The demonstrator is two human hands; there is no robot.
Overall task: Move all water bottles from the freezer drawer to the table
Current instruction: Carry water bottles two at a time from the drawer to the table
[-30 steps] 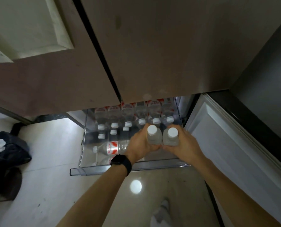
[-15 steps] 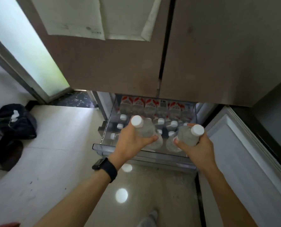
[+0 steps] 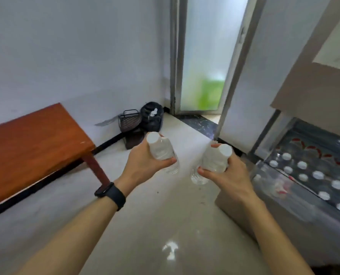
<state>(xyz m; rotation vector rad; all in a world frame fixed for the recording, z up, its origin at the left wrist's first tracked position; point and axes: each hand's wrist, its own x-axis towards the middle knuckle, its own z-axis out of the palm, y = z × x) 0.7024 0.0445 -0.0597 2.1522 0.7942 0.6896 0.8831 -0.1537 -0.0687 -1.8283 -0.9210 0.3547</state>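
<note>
My left hand (image 3: pixel 143 165) grips a clear water bottle (image 3: pixel 162 150) with a white cap, held over the floor. A second clear water bottle (image 3: pixel 212 161) with a white cap is in my right hand (image 3: pixel 228 175). Both bottles tilt toward each other, a short gap between them. The open freezer drawer (image 3: pixel 268 187) lies at the right, with several white-capped bottles (image 3: pixel 318 174) standing inside. A reddish-brown wooden table (image 3: pixel 32 141) stands at the left against the wall, its top bare where visible.
A dark bag (image 3: pixel 152 117) and a black wire basket (image 3: pixel 130 121) sit in the far corner by a frosted glass door (image 3: pixel 204 62). Pale tiled floor (image 3: pixel 145 225) stretches between the table and the drawer. The table's leg (image 3: pixel 95 168) stands near my left wrist.
The view has swung left from the freezer toward the table and corner. Both hands have carried their bottles away from the drawer, which now lies at the right edge.
</note>
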